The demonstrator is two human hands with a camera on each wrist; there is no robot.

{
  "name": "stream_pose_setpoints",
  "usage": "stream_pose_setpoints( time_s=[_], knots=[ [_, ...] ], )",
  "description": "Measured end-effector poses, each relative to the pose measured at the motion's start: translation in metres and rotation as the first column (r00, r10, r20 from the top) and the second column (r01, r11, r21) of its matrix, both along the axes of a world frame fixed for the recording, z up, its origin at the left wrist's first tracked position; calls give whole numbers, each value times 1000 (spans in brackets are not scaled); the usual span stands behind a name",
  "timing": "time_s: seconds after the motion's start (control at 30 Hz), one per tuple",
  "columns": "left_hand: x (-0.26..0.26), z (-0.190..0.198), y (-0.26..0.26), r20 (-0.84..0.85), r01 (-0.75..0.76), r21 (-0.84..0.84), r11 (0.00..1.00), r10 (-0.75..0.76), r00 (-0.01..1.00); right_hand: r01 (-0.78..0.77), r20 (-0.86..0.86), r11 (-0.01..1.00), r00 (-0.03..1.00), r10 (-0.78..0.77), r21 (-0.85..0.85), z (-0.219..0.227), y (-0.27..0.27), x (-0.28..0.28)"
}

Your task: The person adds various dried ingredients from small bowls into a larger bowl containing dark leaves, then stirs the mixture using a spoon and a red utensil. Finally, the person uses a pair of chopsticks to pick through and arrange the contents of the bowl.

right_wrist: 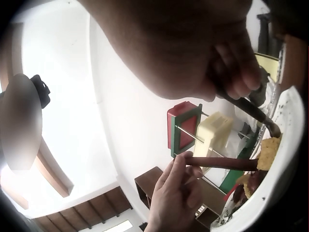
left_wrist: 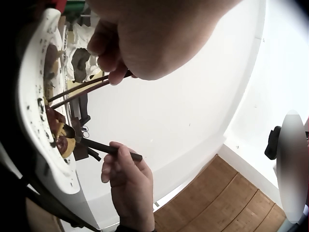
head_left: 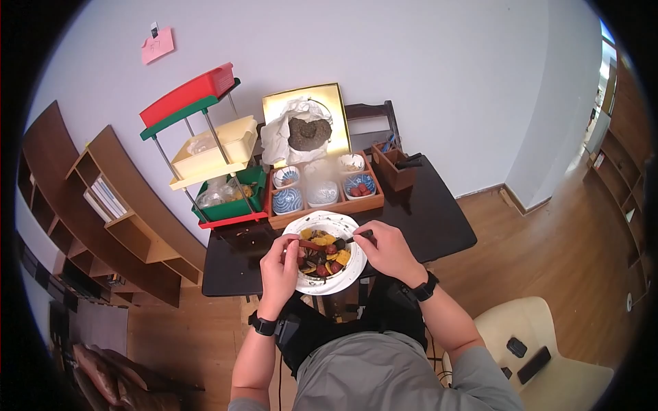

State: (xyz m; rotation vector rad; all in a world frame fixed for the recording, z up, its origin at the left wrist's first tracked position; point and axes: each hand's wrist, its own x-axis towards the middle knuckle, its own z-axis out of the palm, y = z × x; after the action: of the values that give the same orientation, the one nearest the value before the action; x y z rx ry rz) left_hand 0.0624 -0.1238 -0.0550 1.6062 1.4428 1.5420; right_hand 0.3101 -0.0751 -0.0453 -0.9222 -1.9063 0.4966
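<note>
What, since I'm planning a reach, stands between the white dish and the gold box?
In the head view, a wooden tray of small bowls stands between the white dish and gold box.

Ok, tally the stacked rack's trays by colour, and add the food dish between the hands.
Red tray: 1
Cream tray: 1
Green tray: 1
White food dish: 1
Total: 4

Two hands (head_left: 279, 266), two chopsticks (left_wrist: 77, 89), one spoon (left_wrist: 99, 146), one plate (head_left: 339, 285); at twelve o'clock, five bowls (head_left: 287, 201), perhaps a blurred sixth; at ten-thirty, three trays (head_left: 188, 94).
</note>
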Motion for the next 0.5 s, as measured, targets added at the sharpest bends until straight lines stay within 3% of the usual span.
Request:
stream_pose_setpoints(
  time_s=[0.1,0.27,0.4,0.5],
  knots=[
    [0,3,-1,80,15,-21,1000,-13,997,37,-92,986,994,-53,-159,-9,5,-1],
    [-1,3,-2,129,38,-12,999,-36,991,-105,-350,893,935,-62,-438,-41,25,6],
    [-1,4,-2,151,4,67,998,-14,988,-205,-495,821,862,-106,-533,-46,32,12],
    [-1,9,-5,174,-37,114,993,16,985,-292,-616,822,783,-88,-489,-50,36,17]
  ],
)
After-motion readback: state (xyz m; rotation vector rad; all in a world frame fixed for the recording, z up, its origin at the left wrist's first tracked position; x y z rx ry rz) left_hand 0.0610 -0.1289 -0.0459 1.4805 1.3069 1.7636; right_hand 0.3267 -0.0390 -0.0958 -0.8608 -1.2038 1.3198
